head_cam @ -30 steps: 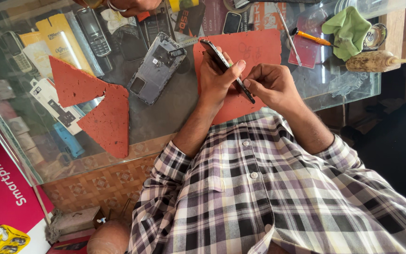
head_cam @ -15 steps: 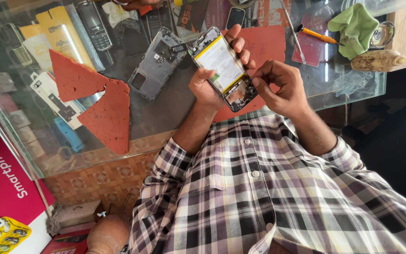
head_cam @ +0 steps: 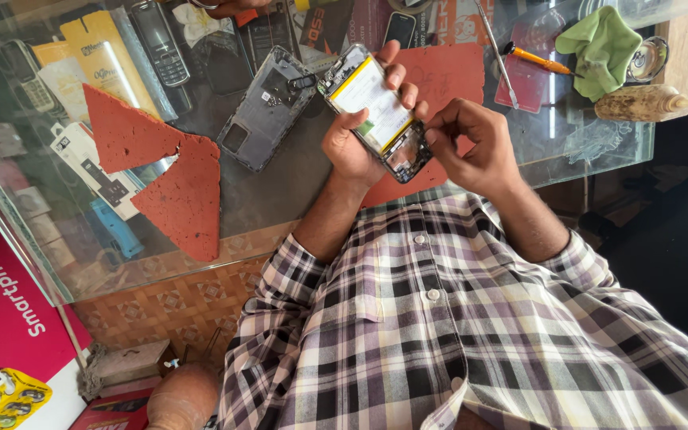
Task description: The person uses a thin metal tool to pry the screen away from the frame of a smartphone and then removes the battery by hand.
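Above the glass worktop, the left hand is clamped around an opened phone, while the right hand, fingers pinched together, touches its lower end.

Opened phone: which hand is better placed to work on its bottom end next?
Right, probably. The right hand has its fingertips pinched at the phone's bottom end. The left hand is wrapped around the phone, holding it above the glass counter.
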